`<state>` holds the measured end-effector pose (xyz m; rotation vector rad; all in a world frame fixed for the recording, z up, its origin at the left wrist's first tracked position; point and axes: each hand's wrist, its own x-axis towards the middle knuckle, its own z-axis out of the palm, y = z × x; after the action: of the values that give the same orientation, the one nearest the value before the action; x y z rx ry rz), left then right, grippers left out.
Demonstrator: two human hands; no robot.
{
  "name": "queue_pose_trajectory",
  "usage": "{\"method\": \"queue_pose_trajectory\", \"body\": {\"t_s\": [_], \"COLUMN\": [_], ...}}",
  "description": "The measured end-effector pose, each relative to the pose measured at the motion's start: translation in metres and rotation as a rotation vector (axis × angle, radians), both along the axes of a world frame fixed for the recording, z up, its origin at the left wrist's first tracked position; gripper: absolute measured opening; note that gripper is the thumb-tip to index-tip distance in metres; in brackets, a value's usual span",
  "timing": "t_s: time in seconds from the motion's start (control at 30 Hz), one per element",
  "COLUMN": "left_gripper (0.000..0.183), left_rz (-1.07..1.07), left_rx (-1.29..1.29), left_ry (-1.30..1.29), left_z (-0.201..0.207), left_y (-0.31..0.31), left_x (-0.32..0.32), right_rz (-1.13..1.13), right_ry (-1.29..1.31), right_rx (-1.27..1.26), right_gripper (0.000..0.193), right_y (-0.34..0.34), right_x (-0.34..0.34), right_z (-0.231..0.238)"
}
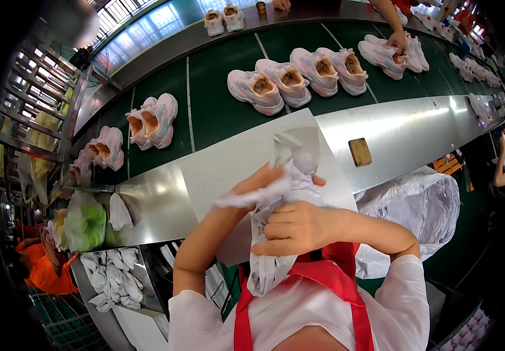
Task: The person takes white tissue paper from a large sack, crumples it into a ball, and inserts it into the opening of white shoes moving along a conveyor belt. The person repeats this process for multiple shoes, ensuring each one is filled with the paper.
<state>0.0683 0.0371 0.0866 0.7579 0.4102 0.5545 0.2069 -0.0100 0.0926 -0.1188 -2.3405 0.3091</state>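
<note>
At the near edge, a red apron (328, 275) is being worn over a white top. In front of the chest, crumpled white paper (270, 270) is being held up, its lower end hanging over the apron and its upper part lying above a white board (214, 175). It is being grasped by the right hand (305, 225), whose fingers are being kept curled around the folds. At its upper part the left hand (258, 178) is being shown blurred; its fingers are being largely hidden by the paper, so how tightly they are closed cannot be told. A pale, blurred strip is being seen beside it, and whether anything is being enclosed cannot be told. The step in hand is being judged as the gathering of the paper; for the next move, a firm hold and a tucking of the loose end seem to be called for. Under the board, a steel bench (395, 120) is being occupied at right by a yellowish block (360, 151). Beyond, four pale shoes (305, 65) are being carried on a green belt (211, 88); farther right, another shoe is being touched by a co-worker's hand (397, 42).
</note>
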Motion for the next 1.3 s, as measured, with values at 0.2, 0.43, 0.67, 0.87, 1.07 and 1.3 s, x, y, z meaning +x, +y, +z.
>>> {"method": "queue_pose_trajectory", "body": {"t_s": [0.2, 0.43, 0.67, 0.87, 1.07, 1.3], "left_gripper": [0.046, 0.053, 0.047, 0.046, 0.034, 0.035], "left_rz": [0.321, 0.471, 0.691, 0.821, 0.523, 0.757], "left_rx": [0.34, 0.557, 0.56, 0.516, 0.134, 0.284], "left_ry": [0.198, 0.224, 0.509, 0.468, -0.002, 0.068], "left_z": [-0.043, -0.013, -0.001, -0.006, -0.009, -0.033], "left_y": [0.007, -0.003, 0.003, 0.003, 0.02, 0.042], "left_x": [-0.007, -0.016, -0.014, -0.002, -0.006, -0.048], "right_rz": [-0.488, -0.719, -0.94, -0.812, -0.699, -0.739], "right_ry": [0.429, 0.296, -0.046, 0.101, 0.108, -0.107], "right_rx": [-0.575, -0.906, -0.368, -0.846, -1.063, -0.79], "right_gripper": [0.04, 0.059, 0.086, 0.086, 0.081, 0.065], "right_y": [0.0, 0.019, 0.005, 0.011, 0.015, 0.01], "right_x": [0.008, 0.01, -0.01, -0.027, -0.034, -0.052], "right_z": [-0.001, -0.001, 0.008, -0.014, -0.015, -0.002]}}
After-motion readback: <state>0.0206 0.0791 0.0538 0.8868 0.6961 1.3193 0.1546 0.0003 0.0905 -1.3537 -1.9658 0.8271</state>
